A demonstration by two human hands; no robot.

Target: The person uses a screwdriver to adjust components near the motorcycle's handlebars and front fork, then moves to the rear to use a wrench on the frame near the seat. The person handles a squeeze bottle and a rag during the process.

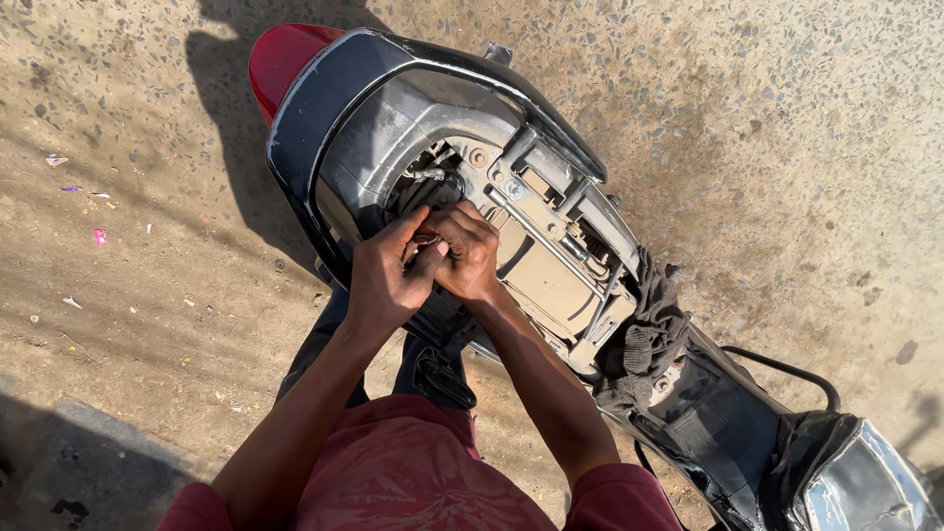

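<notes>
Inside the open motorcycle frame, left hand touches right hand.

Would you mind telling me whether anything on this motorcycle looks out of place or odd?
Yes. The motorcycle has no seat, so its frame and tray lie bare. A dark rag is draped loosely over the middle of the frame. Both hands, left hand and right hand, press together at the wiring near the tail.
</notes>
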